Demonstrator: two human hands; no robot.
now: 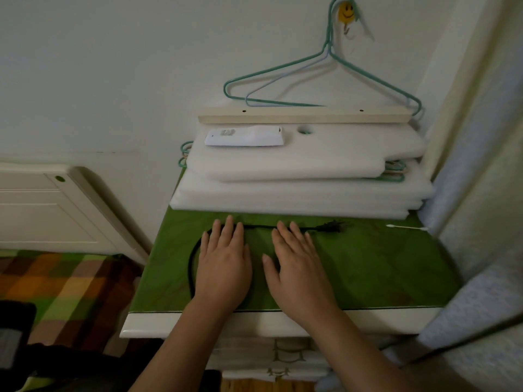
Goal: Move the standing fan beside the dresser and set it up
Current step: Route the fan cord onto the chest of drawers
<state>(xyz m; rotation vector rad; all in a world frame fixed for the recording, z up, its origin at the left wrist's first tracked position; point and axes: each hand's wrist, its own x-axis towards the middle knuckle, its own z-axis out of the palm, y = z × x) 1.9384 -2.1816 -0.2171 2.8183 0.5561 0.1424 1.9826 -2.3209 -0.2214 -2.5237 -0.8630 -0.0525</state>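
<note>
Although the standing fan itself cannot be made out for certain, with only a dark blurred shape (17, 335) low at the left edge that may belong to it, a thin black power cord (192, 264), presumably the fan's, lies on the green cloth cover (382, 264) of the white wooden dresser (254, 325). The cord curves up round the outside of the left hand (223, 267), passes under the fingertips of both hands and ends in a black plug (332, 225) just beyond the right hand (297, 270). Both hands rest palm down with fingers straight and slightly spread, gripping nothing.

The step looks like sorting out the cord before plugging in. To do it well, pinch the cord close behind the plug rather than dragging it by the middle. Lift it clear so the cloth does not ruck, and feed out the loop on the left gradually so no kink forms. A stack of white foam sheets (297, 193) sits just behind the fingertips and a white cotton swab (407, 227) lies to the right, so keep the plug from sweeping either. No socket is in view, so one must be found first.
</note>
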